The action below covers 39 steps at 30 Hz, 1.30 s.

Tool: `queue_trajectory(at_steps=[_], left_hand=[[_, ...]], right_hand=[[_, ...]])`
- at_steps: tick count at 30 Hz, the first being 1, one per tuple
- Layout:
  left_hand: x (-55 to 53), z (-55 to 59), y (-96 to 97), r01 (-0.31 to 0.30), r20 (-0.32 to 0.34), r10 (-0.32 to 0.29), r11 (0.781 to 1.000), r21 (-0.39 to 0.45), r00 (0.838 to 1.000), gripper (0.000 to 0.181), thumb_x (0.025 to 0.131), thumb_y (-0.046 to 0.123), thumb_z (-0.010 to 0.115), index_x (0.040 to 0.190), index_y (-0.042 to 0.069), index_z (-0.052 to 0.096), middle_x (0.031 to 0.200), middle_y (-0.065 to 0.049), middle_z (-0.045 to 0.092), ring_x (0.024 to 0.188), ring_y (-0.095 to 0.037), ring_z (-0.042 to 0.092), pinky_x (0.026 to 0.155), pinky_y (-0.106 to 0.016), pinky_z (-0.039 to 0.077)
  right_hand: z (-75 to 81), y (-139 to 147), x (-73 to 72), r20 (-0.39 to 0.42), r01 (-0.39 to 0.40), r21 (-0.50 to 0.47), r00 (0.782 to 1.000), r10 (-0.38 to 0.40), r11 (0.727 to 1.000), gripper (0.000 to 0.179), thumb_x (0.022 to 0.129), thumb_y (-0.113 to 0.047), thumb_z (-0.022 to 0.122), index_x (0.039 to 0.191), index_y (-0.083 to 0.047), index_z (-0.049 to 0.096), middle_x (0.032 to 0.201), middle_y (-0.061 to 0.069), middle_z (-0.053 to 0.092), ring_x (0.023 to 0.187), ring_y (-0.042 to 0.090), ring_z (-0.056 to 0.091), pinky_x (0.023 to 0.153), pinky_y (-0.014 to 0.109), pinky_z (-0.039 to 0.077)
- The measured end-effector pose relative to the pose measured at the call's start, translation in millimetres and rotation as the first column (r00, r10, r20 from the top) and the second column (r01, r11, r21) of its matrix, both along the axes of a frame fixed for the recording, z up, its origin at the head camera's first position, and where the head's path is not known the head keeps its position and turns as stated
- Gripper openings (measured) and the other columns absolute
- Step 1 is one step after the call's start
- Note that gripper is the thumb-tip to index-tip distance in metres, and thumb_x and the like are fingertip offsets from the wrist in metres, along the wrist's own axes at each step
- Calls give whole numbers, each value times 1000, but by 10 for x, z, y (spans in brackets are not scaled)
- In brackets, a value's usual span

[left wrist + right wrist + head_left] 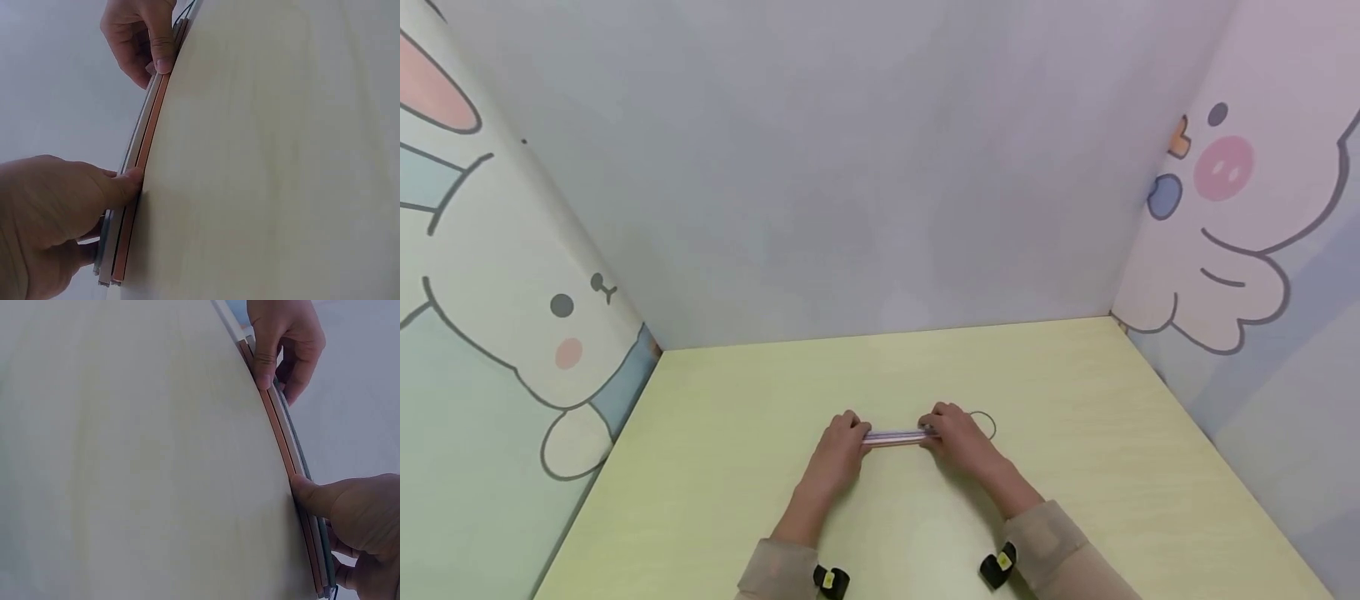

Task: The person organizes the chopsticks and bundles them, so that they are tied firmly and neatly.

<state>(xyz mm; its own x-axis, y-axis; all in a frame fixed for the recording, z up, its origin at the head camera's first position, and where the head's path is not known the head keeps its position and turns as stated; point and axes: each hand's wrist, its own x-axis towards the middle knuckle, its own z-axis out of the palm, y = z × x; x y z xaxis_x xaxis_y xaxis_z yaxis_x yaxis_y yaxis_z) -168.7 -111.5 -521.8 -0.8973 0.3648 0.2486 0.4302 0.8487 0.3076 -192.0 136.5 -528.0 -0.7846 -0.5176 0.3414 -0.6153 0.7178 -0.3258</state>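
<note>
A bundle of long, thin, flat strips [895, 438] lies side by side across the table, in orange-brown, pale grey and a darker shade. The left hand [841, 450] grips its left end, thumb on the near side and fingers on the far side. Near the right end, the right hand [958, 437] pinches it the same way. Past the right hand curves a thin dark cord loop [995, 427]. In the left wrist view the orange-brown strip [152, 119] is nearest, and the strips' left ends look even-edged. What the strips are cannot be told; the fingers cover parts of them.
The strips rest on a pale yellow wooden tabletop [760, 400]. Behind it stands a plain grey wall panel [880, 167]. Side panels carry cartoon animals, a rabbit [512, 275] at left and a pink-cheeked figure [1247, 225] at right. Black wrist devices [832, 581] sit at both cuffs.
</note>
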Motion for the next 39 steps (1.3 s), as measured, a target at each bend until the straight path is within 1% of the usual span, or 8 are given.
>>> queue_trajectory(at_steps=[6,12,16,21,24,29,34,39], left_hand=[[20,-12,-11,-1,-14,2,1000,19,1000,21,86,12,79,105,6,72,96,-1,53,85,-17,48,75,-33,46],[20,20,8,-38,-15,39,998,45,999,18,84,11,81,100,8,72,95,0,64,87,-19,60,78,-35,52],[18,41,18,-57,-12,58,997,45,998,17,82,12,82,96,9,74,89,1,68,83,-18,65,74,-32,53],[5,40,11,-73,-26,75,996,55,997,15,78,14,85,90,12,76,81,5,66,75,-14,64,68,-30,52],[-3,50,9,-81,-38,84,994,73,996,16,75,15,87,85,14,75,78,6,65,71,-12,62,66,-28,51],[-8,70,15,-77,-43,80,995,70,996,21,74,13,88,91,12,75,82,4,64,76,-14,60,70,-30,51],[4,63,18,-58,-54,59,998,17,997,21,78,14,86,96,10,77,88,1,62,80,-17,58,72,-32,50],[25,39,8,-94,-68,94,996,-2,993,21,78,13,85,97,12,78,91,1,69,81,-18,65,72,-33,53]], right_hand=[[-18,-4,15,2,-2,3,1000,2,1000,18,82,-16,83,97,-9,76,87,-1,63,77,17,54,68,32,46],[44,-26,14,39,32,-18,999,-31,999,14,81,-14,83,92,-9,75,82,-3,60,75,15,55,68,32,47],[71,-43,21,61,47,-32,997,-45,998,12,80,-14,85,87,-11,75,81,-5,60,76,15,58,69,33,50],[81,-63,15,67,57,-47,996,-54,997,12,79,-12,85,83,-13,74,78,-6,62,74,13,58,69,32,50],[82,-68,16,72,52,-56,996,-48,997,12,79,-11,85,85,-13,75,78,-6,63,74,13,58,69,32,49],[72,-58,17,23,22,-36,1000,-22,999,18,79,-9,85,94,-9,75,81,-2,64,76,16,59,69,33,50],[49,-38,6,-31,-3,4,999,3,1000,14,80,-11,85,90,-10,76,83,-1,65,77,17,61,68,33,51],[45,-13,15,-33,-15,14,999,15,1000,13,82,-6,82,94,-9,76,87,1,66,81,19,64,72,34,53]])
